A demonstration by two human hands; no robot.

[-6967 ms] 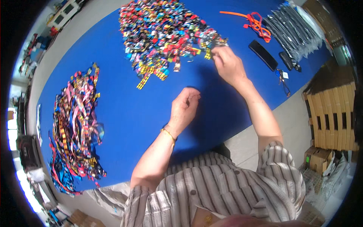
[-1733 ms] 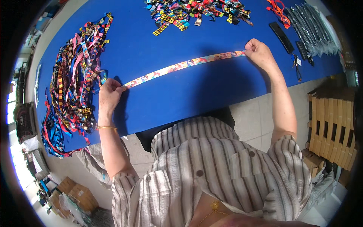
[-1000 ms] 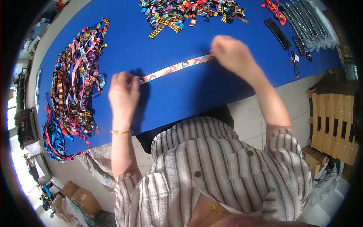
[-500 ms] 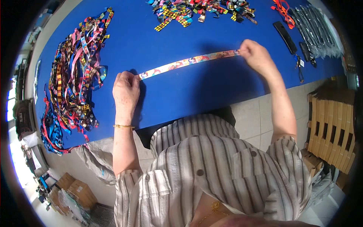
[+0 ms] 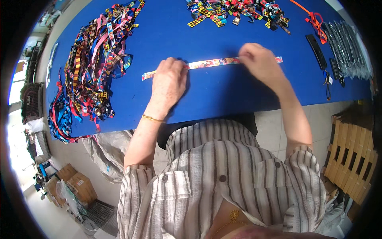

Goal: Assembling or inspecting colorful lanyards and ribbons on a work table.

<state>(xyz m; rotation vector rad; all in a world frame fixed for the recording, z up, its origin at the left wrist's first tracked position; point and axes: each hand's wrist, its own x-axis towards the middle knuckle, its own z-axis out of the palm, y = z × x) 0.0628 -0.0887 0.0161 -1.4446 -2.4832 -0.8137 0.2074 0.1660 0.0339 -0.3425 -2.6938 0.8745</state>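
Note:
A flat ribbon strip (image 5: 211,63) with a colourful print lies stretched crosswise on the blue table. My left hand (image 5: 170,77) is closed over it near its left end, the fingers curled and their tips hidden beneath the hand. A short tail of ribbon shows to the left of that hand. Further right, my right hand (image 5: 260,63) is closed at the strip with thumb and fingers together. The ribbon's right end pokes out past that hand.
A large pile of patterned ribbon straps (image 5: 95,59) covers the table's left side. More bundled straps (image 5: 238,12) lie at the far edge. To the right are a black bar-shaped object (image 5: 316,51), plastic-wrapped packs (image 5: 348,49), orange cords (image 5: 317,26) and small scissors (image 5: 328,81).
Both hands have moved inward along the ribbon from its ends, so both ends now show beyond them. The whole view has shifted slightly.

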